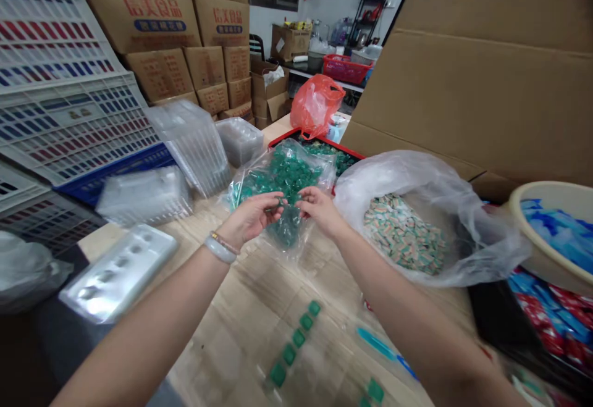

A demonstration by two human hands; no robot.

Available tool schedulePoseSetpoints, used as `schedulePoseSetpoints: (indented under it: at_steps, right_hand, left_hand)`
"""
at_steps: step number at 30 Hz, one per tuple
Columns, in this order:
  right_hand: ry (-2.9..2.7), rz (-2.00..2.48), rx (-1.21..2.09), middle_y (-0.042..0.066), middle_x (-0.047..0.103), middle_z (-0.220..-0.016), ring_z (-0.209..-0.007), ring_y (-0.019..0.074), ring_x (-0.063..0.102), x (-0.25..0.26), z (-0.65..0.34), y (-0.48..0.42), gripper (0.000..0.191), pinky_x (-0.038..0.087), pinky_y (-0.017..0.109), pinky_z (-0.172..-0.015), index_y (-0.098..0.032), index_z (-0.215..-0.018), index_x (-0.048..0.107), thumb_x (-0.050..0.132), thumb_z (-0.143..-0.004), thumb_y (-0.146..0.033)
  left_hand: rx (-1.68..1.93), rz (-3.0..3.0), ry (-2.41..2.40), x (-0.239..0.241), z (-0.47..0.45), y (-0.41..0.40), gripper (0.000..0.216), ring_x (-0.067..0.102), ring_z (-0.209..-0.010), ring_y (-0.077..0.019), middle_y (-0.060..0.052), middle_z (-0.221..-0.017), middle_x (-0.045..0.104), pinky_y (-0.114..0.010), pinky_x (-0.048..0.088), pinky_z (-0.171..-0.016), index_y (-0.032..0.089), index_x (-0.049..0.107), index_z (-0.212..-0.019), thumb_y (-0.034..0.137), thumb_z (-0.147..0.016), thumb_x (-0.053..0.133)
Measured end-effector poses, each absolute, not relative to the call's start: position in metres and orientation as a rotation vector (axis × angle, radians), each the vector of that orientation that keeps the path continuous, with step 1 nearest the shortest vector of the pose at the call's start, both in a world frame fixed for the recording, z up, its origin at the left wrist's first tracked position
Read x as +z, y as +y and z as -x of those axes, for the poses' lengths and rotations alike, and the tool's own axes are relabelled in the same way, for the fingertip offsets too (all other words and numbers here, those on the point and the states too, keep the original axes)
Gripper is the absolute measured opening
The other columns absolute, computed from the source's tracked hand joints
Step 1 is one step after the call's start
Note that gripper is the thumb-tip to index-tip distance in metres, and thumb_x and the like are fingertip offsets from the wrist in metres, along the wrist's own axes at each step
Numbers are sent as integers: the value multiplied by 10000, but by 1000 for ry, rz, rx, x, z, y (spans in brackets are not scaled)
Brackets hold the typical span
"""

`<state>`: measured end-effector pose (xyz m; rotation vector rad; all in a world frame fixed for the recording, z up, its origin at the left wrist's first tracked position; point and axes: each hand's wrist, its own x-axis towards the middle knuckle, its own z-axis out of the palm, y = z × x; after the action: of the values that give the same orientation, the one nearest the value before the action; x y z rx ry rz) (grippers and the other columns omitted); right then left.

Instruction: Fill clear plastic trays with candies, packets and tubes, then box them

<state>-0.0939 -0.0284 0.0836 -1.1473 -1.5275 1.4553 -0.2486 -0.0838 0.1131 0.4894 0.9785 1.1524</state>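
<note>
My left hand (259,214) hovers over an open see-through plastic bag (303,243), its fingers closed in a pinch around a small dark green piece. Just to its right, my right hand (320,210) also has thumb and fingertips pinched together; what they hold, if anything, is too small to make out. Many shiny green pieces (294,169) fill the bag behind and below both hands. Nearer to me, a slanting row of square green pieces (299,337) lies on the wooden table (231,333), with more green pieces (374,390) at the lower edge.
To the left lie a plastic tray (155,249) and stacked plastic trays (199,147). At right stand a bag of small printed packets (403,231) and a cream basin (532,228) with blue packets. A blue pen-like tool (377,342) lies beneath my right forearm. Cardboard boxes (152,18) rise behind.
</note>
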Motion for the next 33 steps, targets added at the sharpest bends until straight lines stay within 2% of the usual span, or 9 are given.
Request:
schedulePoseSetpoints:
  at_steps: [4, 9, 14, 18, 20, 23, 25, 28, 33]
  right_hand:
    - [-1442, 1086, 1618, -72, 505, -610, -445, 49, 470, 82, 104, -80, 240, 384, 176, -426, -175, -816, 463, 555, -605, -241]
    - [-1471, 1120, 1676, -57, 511, -604, -491, 61, 485, 70, 98, -133, 248, 425, 205, -492, -160, -837, 510, 580, -629, -275]
    - [-1813, 1254, 1486, -17, 527, -632, -549, 93, 509, 55, 75, -176, 231, 438, 241, -546, -152, -933, 544, 463, -737, -244]
    - [-2389, 1176, 1132, 29, 571, -780, -693, 117, 534, 66, 78, -204, 284, 421, 246, -654, -171, -974, 573, 447, -723, -125]
    - [-2523, 1163, 1126, 10, 576, -743, -649, 110, 530, 74, 87, -217, 310, 408, 224, -616, -184, -1007, 540, 461, -715, -117]
    - [-2493, 1235, 1120, -2, 569, -699, -599, 112, 520, 80, 100, -237, 237, 402, 219, -564, -183, -972, 508, 455, -744, -145]
    - [-2434, 1195, 1039, 32, 575, -780, -697, 133, 536, 76, 105, -251, 186, 426, 252, -636, -176, -935, 518, 430, -773, -149]
    - [-2329, 1050, 1020, 71, 555, -911, -855, 151, 528, 66, 105, -272, 226, 432, 292, -761, -176, -985, 530, 396, -805, -145]
    - [-2140, 1091, 1216, 52, 581, -870, -796, 141, 554, 50, 104, -295, 237, 459, 287, -719, -194, -1018, 537, 428, -807, -180]
  left_hand:
    - [1175, -547, 1126, 101, 238, -119, 210, 519, -521, -61, -22, -649, 595, -167, 421, -492, 94, 608, -790, -5, -653, 483]
    - [1161, -665, 1130, 86, 234, -173, 153, 484, -497, -53, 1, -598, 568, -177, 405, -503, 94, 616, -778, 113, -634, 569]
    - [1142, -642, 1272, 72, 244, -233, 205, 444, -468, -54, -11, -660, 575, -179, 359, -424, 100, 596, -824, 214, -655, 570]
    - [1194, -627, 1296, 65, 247, -269, 186, 531, -647, -91, -42, -822, 607, -200, 437, -566, 127, 609, -815, 232, -668, 565]
    - [1177, -652, 1269, 62, 245, -284, 167, 556, -786, -127, -56, -932, 612, -235, 457, -686, 139, 625, -798, 232, -670, 569]
    - [1145, -598, 1226, 58, 238, -303, 162, 573, -793, -147, -62, -881, 641, -276, 454, -756, 137, 638, -787, 233, -672, 576]
    - [1186, -469, 1206, 55, 234, -314, 171, 582, -737, -136, -51, -791, 651, -273, 455, -754, 133, 638, -790, 240, -664, 594]
    - [1213, -244, 1120, 52, 235, -332, 210, 591, -703, -125, -45, -748, 652, -250, 465, -716, 133, 628, -793, 273, -638, 644]
    - [1230, -185, 1137, 56, 256, -360, 283, 604, -747, -151, -75, -854, 651, -255, 473, -684, 128, 630, -835, 316, -627, 671]
